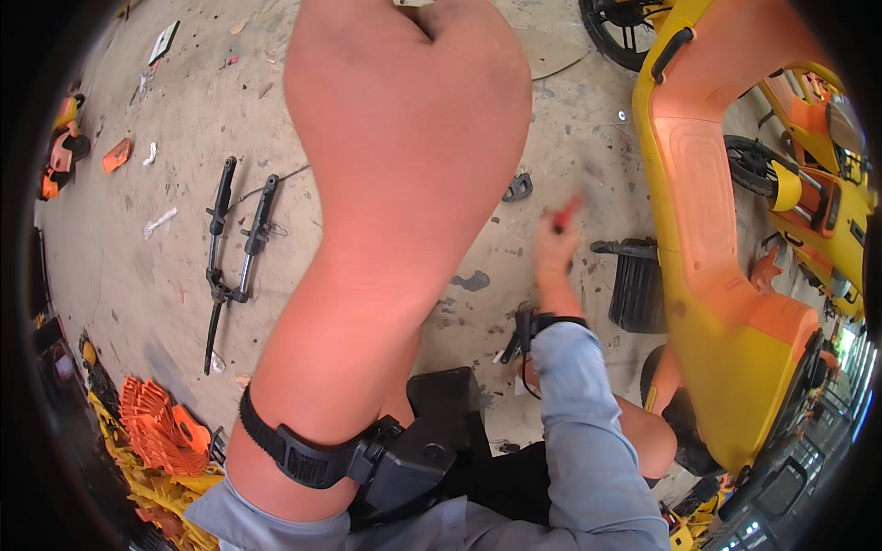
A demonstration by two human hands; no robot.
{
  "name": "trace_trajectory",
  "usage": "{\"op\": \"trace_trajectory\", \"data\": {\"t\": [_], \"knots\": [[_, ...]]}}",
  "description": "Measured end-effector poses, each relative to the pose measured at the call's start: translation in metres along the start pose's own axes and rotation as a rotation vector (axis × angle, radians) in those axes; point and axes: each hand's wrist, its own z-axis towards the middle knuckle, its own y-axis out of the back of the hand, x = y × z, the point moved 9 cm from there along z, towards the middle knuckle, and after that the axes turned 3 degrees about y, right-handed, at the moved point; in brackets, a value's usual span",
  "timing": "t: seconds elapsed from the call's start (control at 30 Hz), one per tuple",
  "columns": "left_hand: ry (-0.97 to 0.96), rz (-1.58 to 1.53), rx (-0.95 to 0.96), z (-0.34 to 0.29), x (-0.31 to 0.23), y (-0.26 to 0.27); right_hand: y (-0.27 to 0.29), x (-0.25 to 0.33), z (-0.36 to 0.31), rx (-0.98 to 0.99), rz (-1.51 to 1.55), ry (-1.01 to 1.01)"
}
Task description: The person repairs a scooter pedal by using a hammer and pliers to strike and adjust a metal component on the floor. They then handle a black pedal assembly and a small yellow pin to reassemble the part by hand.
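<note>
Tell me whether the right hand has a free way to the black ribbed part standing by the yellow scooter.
Probably yes: the right hand hangs just left of the black ribbed part, only bare concrete floor between them.

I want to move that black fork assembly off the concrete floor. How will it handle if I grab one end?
The black fork assembly looks like rigid metal, two long legs joined by a crosspiece, so probably stiff and fairly heavy. Lifted by one end, it would likely swing downward. A thin cable near it might drag along.

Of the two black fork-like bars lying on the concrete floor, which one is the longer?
The left bar is the longer one: it reaches further up and down than the right bar beside it, and its thin lower end extends toward the orange parts.
</note>
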Motion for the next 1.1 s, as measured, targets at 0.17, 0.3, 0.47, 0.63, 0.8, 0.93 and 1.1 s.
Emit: {"op": "trace_trajectory", "data": {"t": [0.17,0.3,0.47,0.63,0.8,0.93,1.1], "knots": [[-0.056,0.010,0.022,-0.006,-0.003,-0.007,0.022,0.055,-0.050,0.161,0.351,-0.359],[-0.046,0.061,-0.090,-0.005,-0.035,-0.006,0.088,0.145,-0.008,0.094,0.495,-0.059],[-0.042,-0.030,-0.070,-0.010,-0.030,-0.001,0.071,0.151,0.010,0.114,0.460,-0.052],[0.085,-0.076,-0.022,-0.008,-0.027,0.000,0.012,0.094,0.012,0.195,0.165,-0.122],[0.046,0.069,-0.020,-0.001,-0.020,-0.001,-0.038,0.092,0.000,0.307,-0.135,-0.104],[0.135,-0.078,0.048,-0.007,-0.023,-0.019,-0.063,0.045,0.014,0.282,-0.295,0.025],[0.011,0.031,0.021,0.001,0.001,-0.013,-0.046,0.014,-0.054,0.485,-0.631,-0.111]]}}
